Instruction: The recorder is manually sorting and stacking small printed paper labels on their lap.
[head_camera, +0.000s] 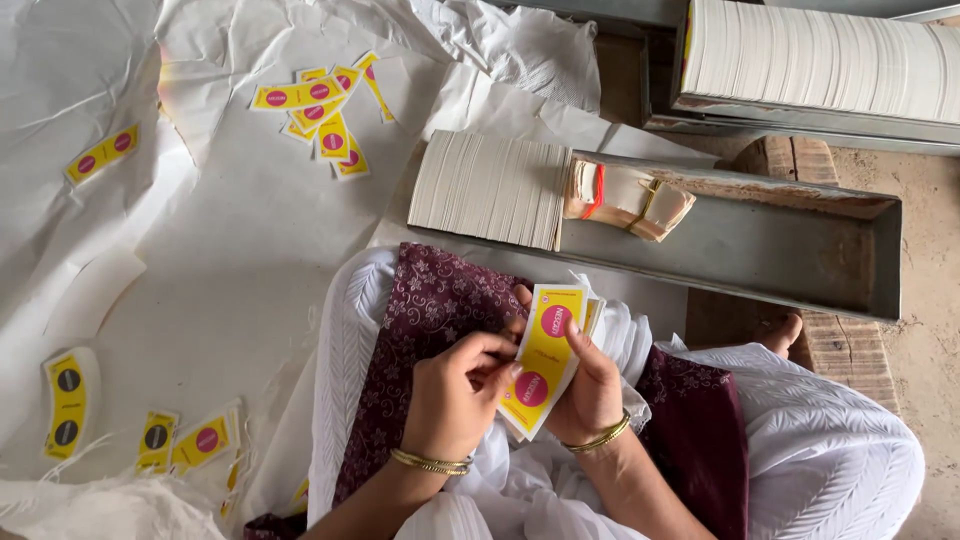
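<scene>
Right hand (590, 390) cradles a fanned stack of yellow labels (543, 360) from behind, fingers clasped around it; left hand (455, 395) pinches the front label's edge, apparently for peeling. Sorted labels (320, 110) lie well beyond the fingers on white paper (230, 250)

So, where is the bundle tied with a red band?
In the head view, the tied bundle lies in the grey metal tray, upper centre, right beside the white card stack.

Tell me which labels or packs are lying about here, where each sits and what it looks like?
Stack of curved yellow paper labels with pink circles: held between both hands, over the lap.
Loose pile of the same yellow labels: top centre, on white paper sheet.
Yellow labels with dark circles: lower left.
Row of white card blanks: upright in grey metal tray.
</scene>
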